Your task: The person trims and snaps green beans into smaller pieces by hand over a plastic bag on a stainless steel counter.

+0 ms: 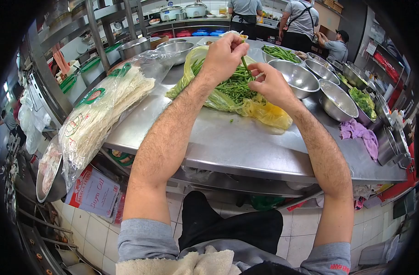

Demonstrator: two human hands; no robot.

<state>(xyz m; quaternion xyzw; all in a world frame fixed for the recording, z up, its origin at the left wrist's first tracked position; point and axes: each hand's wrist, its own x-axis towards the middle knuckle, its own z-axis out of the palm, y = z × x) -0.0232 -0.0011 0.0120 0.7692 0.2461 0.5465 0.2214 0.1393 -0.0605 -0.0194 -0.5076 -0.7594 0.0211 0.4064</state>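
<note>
My left hand (224,57) is closed in a pinch on the upper end of a green bean (244,62), held above the bag. The fingers of my right hand (272,81) are pinched at the bean's lower end. Beneath both hands a yellow-green plastic bag (269,114) lies spread on the steel table (218,142), with a heap of green beans (234,89) in it. A small green scrap (231,121) rests on the table in front of the bag.
On the left lies a clear bag of dried white noodles (108,105). A steel bowl (295,78) stands right of the bag, beside a bowl of green beans (281,53). A purple cloth (360,136) lies at the right. Co-workers (301,23) stand at the back.
</note>
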